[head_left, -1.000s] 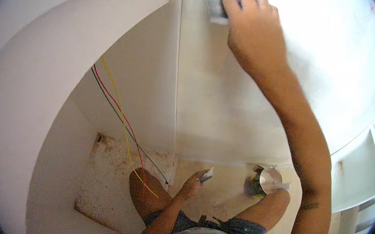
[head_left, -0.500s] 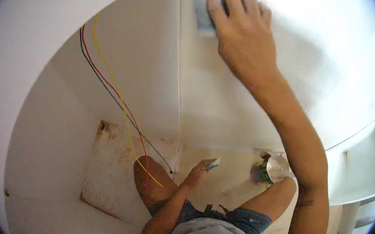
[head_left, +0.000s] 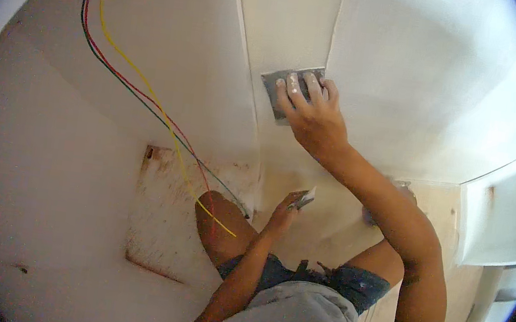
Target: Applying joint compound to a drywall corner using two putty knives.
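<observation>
So, the right hand (head_left: 320,118) grips a flat, grey rectangular blade (head_left: 272,90), fingers spread, against the pale wall (head_left: 290,26); lower, the left hand (head_left: 282,215) clasps a small white-smeared scraper (head_left: 307,198).

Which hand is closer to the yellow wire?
Left. The left hand is just right of the yellow wire's lower end; the right hand is higher and farther right, holding a flat blade.
</observation>
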`<state>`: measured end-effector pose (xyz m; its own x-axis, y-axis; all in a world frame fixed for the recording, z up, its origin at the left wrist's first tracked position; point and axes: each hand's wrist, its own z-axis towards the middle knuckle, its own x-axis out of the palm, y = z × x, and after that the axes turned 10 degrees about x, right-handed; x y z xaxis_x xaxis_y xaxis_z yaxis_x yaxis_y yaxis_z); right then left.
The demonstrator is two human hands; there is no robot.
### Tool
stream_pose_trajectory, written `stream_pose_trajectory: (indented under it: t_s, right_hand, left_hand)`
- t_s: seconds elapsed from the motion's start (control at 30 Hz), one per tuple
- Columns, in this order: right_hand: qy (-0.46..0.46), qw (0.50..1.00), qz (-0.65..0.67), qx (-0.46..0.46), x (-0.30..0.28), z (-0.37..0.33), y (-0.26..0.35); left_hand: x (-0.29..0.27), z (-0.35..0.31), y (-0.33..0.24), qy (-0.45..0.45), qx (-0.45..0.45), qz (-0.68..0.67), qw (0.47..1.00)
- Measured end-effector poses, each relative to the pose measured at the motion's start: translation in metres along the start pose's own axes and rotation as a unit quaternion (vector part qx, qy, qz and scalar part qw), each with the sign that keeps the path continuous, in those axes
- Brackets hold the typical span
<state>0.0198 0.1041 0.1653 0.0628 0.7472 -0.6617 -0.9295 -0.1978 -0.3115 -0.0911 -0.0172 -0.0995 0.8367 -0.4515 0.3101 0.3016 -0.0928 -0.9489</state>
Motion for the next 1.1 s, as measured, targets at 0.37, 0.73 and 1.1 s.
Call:
stream_pose_trajectory:
  t_s: [0.37, 0.73, 1.1]
  right_hand:
    - [0.08, 0.997, -0.018, -0.008, 0.036, -0.039, 0.008]
    - [0.201, 0.786, 0.558, 0.172, -0.104, -0.076, 0.0]
    - [0.102, 0.739, 0.534, 0.399, -0.091, -0.11, -0.037]
  left_hand:
    - [-0.024, 0.011, -0.015, -0.029, 0.035, 0.019, 0.999]
    - [0.02, -0.008, -0.178, -0.264, -0.047, -0.345, 0.899]
    - [0.039, 0.002, -0.263, -0.159, 0.011, -0.293, 0.943]
